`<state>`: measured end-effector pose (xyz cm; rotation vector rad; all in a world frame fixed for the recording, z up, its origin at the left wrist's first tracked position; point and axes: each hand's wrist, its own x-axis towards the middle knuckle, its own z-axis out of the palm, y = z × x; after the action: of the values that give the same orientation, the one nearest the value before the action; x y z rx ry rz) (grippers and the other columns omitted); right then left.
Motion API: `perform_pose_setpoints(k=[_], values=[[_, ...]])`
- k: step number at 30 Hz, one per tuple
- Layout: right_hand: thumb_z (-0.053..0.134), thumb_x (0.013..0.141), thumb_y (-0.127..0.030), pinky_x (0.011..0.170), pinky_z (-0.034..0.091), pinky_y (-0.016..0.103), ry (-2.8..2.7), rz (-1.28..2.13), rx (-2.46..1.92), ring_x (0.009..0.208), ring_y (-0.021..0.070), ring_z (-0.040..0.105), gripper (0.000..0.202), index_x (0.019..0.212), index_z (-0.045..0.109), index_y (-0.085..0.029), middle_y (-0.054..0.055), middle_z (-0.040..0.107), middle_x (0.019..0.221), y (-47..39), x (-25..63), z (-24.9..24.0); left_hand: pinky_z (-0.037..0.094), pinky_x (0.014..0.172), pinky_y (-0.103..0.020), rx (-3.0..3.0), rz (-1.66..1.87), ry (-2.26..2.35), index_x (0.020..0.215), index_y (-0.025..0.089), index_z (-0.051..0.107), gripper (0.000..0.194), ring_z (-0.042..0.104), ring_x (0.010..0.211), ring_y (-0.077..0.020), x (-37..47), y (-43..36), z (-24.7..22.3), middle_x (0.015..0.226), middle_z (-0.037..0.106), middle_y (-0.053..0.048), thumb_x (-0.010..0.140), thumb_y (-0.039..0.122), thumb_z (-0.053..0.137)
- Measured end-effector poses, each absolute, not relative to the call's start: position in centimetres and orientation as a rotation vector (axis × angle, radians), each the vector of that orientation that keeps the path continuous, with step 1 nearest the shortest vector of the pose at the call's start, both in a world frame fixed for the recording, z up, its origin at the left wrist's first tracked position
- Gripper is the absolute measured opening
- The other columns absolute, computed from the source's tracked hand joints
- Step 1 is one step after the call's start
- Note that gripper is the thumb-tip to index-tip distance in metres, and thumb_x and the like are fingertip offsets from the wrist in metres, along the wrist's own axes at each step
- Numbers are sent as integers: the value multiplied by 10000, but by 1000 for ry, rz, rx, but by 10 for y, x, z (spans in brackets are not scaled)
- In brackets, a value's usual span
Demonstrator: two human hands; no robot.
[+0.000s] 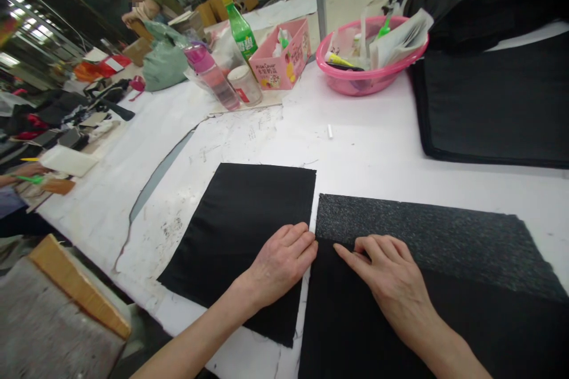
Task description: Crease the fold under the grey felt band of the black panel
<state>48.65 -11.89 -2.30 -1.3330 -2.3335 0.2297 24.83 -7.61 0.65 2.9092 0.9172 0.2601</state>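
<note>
- I take the dark speckled sheet (444, 231) as my landmark; it lies flat on the white surface (377, 151).
- The black cloth (355, 325) lies over the speckled sheet's near side, its far edge running across it and leaving a strip bare beyond. How far the sheet reaches underneath, I can't see.
- My left hand (284, 257) is at the speckled sheet's left edge, fingers held together, tips at the black cloth's corner. Its thumb is hidden, so I can't tell whether it pinches.
- My right hand (391, 278) rests over the speckled sheet and the cloth's edge, index finger reaching out, the others curled. I can't tell whether it grips any fabric.
- I judge the rough laying done: the cloth looks mostly flat and its edge fairly even.
- The corner seems unfinished to me, since both hands are busy there; I see no sign that the layers are fastened.
- Left of the speckled sheet, with a narrow gap, a black panel (258, 201) lies separate, partly under my left arm.
- Beyond the sheet's right part sits a black fabric stack (498, 106), untouched by either hand.
</note>
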Motion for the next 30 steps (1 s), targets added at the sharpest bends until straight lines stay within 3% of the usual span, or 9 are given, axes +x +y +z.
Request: perform_pose_setpoints(k=[6,25,30], values=[[428,981,-136,870,352,386,-2323,203,-1335,867,176,462,308,1206,618,-227,40,528,892,-118,484,-20,479,978,-393,2855,432,1074,1185,96,598,254,539,1135,-244,268,-92,5,1121,630,-94,953,106,495],[491,976,-179,807,363,329,-2400,378,-1244,863,158,489,278,1187,625,-301,23,557,913,-110,531,-12,446,977,-433,2821,334,1166,1319,157,536,378,524,1158,-258,277,-109,-8,1165,598,-99,962,93,429],[573,947,-224,790,344,329,-2316,417,-1314,879,170,484,236,1174,625,-264,24,577,914,-111,526,-14,446,982,-429,2782,315,1161,1330,159,529,387,522,1152,-253,277,-107,-9,1161,593,-99,958,97,443]])
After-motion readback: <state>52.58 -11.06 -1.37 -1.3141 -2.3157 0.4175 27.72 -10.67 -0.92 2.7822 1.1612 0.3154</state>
